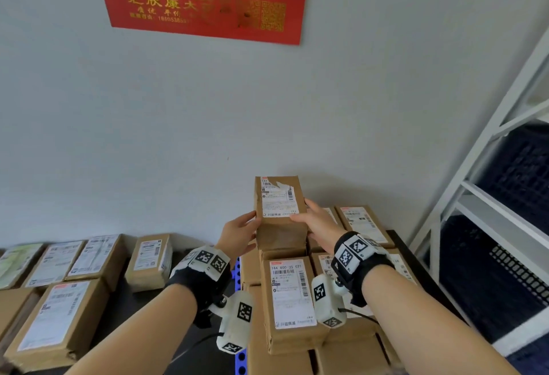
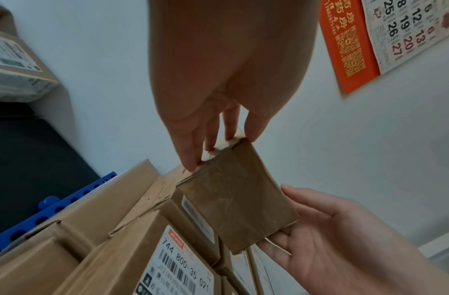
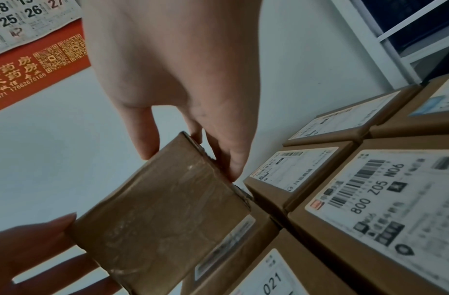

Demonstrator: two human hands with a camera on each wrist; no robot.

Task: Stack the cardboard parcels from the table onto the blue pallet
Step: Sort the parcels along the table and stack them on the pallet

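Observation:
A small brown cardboard parcel [image 1: 279,211] with a white shipping label is held tilted, label toward me, just above the stacked parcels [image 1: 291,294] on the blue pallet [image 1: 237,273]. My left hand [image 1: 242,230] grips its left edge and my right hand [image 1: 316,221] grips its right edge. The left wrist view shows the parcel's taped underside [image 2: 238,209] with the left hand's fingertips [image 2: 193,163] on its far edge and the right hand [image 2: 332,239] cupping the near side. In the right wrist view the right hand [image 3: 193,149] pinches the parcel [image 3: 162,215] beside labelled stacked parcels [image 3: 370,199].
Several more labelled parcels [image 1: 59,315] lie on the black table [image 1: 124,300] at the left. A white metal shelf [image 1: 490,196] with dark crates [image 1: 520,172] stands close on the right. A red wall calendar [image 1: 205,3] hangs on the wall behind the pallet.

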